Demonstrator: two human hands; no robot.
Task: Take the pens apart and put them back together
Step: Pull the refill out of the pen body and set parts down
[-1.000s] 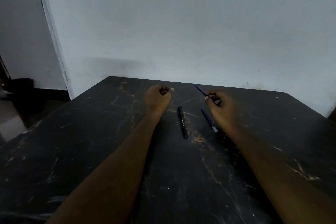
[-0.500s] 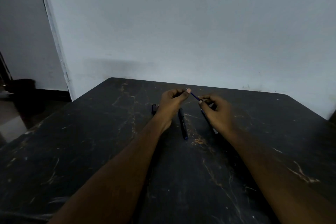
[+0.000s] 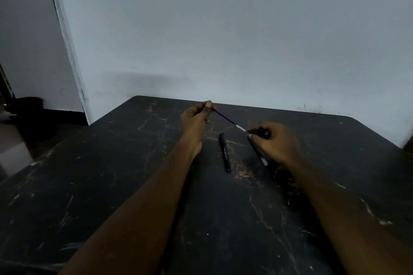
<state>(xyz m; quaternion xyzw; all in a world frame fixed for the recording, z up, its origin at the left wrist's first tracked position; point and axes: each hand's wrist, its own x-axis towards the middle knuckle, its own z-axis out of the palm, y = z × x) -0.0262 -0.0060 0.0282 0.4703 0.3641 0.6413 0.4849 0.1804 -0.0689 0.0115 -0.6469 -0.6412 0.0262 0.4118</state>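
My left hand (image 3: 196, 116) pinches the far end of a thin blue refill (image 3: 226, 118), which slants down to the right with its pale tip near my right hand (image 3: 274, 140). That hand is closed on a small dark pen part (image 3: 260, 133); what exactly it is I cannot tell. A whole black pen (image 3: 224, 152) lies on the table between my wrists. Another thin refill or barrel with a pale tip (image 3: 258, 152) lies just left of my right hand, partly hidden by it.
The dark scratched table (image 3: 134, 185) fills the lower view, with its far edge against a pale wall (image 3: 223, 40). Left of the table, the floor and a dark object (image 3: 29, 105) show past a wall corner.
My left hand came over from the left, took the far end of the blue refill and drew it up and away from my right hand, so more of it shows.
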